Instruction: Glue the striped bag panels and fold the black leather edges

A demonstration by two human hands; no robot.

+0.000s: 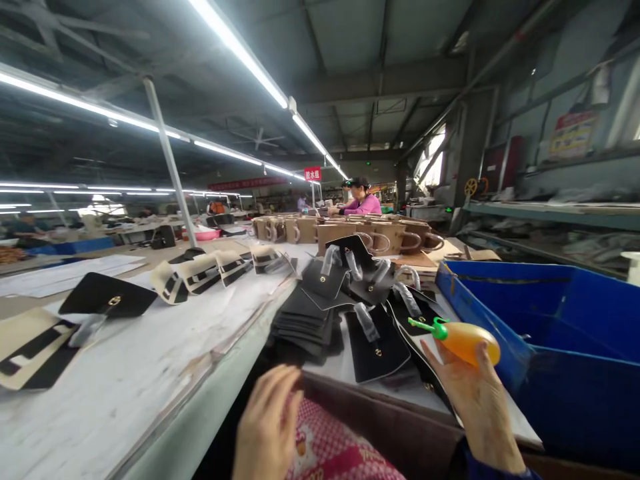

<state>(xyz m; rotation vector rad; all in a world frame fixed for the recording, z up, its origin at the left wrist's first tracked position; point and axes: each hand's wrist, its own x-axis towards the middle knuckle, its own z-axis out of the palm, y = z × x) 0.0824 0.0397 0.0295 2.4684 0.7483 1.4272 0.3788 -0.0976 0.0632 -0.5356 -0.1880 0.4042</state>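
Observation:
In my right hand [477, 393] lies an orange squeeze bottle [470, 341] with a green cap and a thin green nozzle pointing left. The thumb presses against its side, and the fingers are under it. My left hand [270, 423], slightly blurred, is raised before the pink patterned apron [325, 443]. Its fingers are loosely bent, with nothing visible in them. Just beyond both hands is a black flap-shaped piece [370, 353] with a gold clasp and a plastic-wrapped strap. More such pieces overlap behind it, beside a stack of plain black pieces [303, 327].
A blue bin [585, 373] stands at the right. On the white tabletop [145, 393] at the left lie several black-and-cream pieces [200, 273]. Brown bags with handles [340, 237] stand in rows farther back. Beyond them is a person in pink [367, 203].

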